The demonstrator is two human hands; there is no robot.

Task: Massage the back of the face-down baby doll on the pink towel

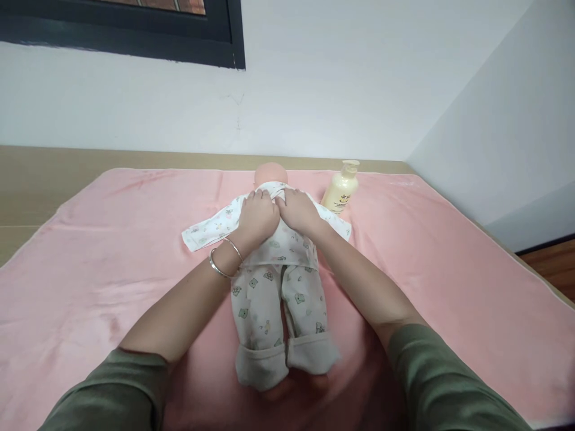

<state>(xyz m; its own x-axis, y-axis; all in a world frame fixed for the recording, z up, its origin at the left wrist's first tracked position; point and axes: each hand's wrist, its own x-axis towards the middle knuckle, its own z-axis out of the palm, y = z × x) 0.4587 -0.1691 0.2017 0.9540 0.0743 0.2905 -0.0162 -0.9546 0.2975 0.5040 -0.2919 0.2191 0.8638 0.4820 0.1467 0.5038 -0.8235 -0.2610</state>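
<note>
A doll (271, 173) lies on a pink blanket (135, 287), its head toward the wall. It wears a white printed top (287, 248) and matching trousers (263, 299) with turned-up cuffs. Both sleeves are spread outward. My left hand (259, 214), with a bangle on its wrist, rests on the upper part of the top, its fingers bent over the cloth near the collar. Close beside it, my right hand (297, 209) is on the top too, its thumb near my left hand. What the fingertips pinch, if anything, is hidden.
A pale yellow bottle (340, 191) stands tilted-looking at the blanket's far side, right of the doll. Behind are a wooden surface edge (179, 157), a white wall (314, 90) and a dark window frame (179, 36).
</note>
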